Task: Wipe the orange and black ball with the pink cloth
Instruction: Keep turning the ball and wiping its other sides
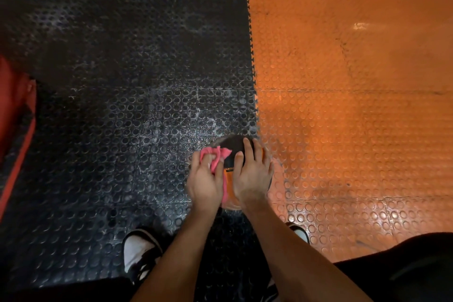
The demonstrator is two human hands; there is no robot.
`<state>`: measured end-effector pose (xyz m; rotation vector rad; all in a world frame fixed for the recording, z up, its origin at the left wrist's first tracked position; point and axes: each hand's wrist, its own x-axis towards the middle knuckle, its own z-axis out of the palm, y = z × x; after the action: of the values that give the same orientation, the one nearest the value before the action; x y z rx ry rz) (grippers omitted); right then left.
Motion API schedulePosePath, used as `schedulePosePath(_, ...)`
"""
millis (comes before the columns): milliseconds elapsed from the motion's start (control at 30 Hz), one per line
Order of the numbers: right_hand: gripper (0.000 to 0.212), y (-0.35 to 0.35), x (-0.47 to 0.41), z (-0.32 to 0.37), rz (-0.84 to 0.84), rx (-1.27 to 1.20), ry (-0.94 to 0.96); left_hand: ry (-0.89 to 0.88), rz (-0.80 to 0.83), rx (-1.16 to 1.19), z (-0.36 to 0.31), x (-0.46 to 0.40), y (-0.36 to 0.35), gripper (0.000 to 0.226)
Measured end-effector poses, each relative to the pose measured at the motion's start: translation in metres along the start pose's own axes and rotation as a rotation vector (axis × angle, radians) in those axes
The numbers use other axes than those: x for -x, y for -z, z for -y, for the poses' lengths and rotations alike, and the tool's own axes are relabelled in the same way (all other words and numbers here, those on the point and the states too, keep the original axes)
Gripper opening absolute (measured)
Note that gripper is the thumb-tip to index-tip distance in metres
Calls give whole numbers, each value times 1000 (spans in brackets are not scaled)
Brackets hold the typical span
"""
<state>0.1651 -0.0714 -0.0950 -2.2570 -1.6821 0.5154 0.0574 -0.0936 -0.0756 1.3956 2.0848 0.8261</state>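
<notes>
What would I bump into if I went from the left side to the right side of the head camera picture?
Red thing at the edge → black bumpy mat → left hand gripping the pink cloth → orange and black ball → right hand resting on the ball → orange bumpy mat.

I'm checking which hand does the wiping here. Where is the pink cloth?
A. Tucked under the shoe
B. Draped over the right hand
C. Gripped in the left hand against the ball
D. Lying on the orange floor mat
C: the left hand grips the pink cloth and holds it against the orange and black ball, while the right hand rests on the ball with straight fingers.
</notes>
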Motion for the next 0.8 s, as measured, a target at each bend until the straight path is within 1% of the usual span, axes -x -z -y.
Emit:
schedulePosePath(67,62,-1,0,-1,-21,-6,9,-22,53,-36,-10,-29,-3,23)
schedulePosePath(133,61,-3,1,-1,-24,-4,15,-27,146,-109,-15,-64,-9,21)
schedulePosePath(200,60,-4,4,-4,-28,0,28,-44,238,-173,-16,-92,-15,29)
schedulePosePath(267,61,-5,4,-8,-36,-11,26,-62,282,-169,-13,-100,-17,31)
schedulePosePath(367,63,-5,4,-11,-13,-27,15,-78,191,-89,-6,-77,-11,29)
schedulePosePath(467,61,-5,5,-9,-25,-19,14,-14,80,13,2,-36,0,35)
schedulePosePath(533,59,-5,5,-7,-28,-7,13,-5,39,70,11,-8,5,35)
schedulePosePath(600,60,-5,4,-5,-20,8,17,-9,12,72,15,12,6,30)
schedulePosePath(700,59,-5,6,-5,-35,15,23,0,7,34,11,-1,4,28)
schedulePosePath(800,60,-7,7,-4,-39,18,30,3,107,-62,1,-52,-4,29)
